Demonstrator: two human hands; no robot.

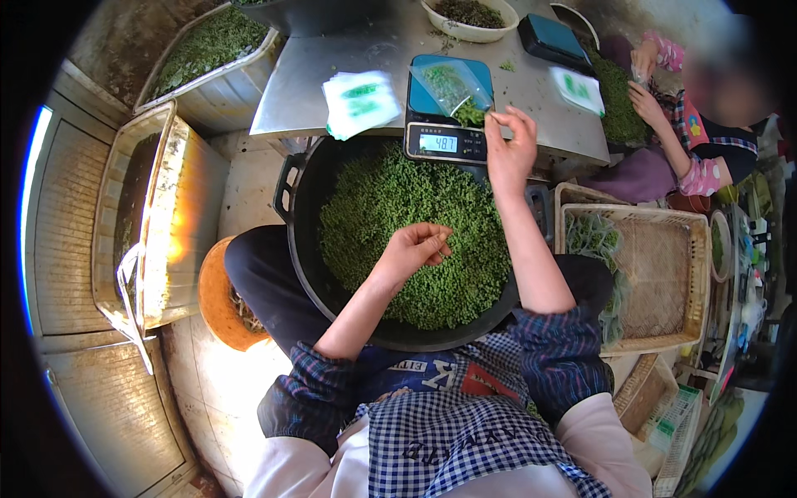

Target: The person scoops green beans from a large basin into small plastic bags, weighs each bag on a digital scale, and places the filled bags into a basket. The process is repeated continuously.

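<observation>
My left hand hovers over a large black tub of small green leafy sprigs, its fingers curled and thumb against the fingertips; whether something small is pinched there cannot be told. On a digital scale with a blue platform and lit display lies a clear plastic bag with greens in it. A tuft of greens shows at the bag's mouth. My right hand is at the scale's right edge, thumb and forefinger close together beside the tuft; their grip is unclear.
A stack of printed plastic bags lies left of the scale on the metal table. A bowl and second scale stand behind. A co-worker's hands work at right. A crate holds filled bags; an orange bucket stands left.
</observation>
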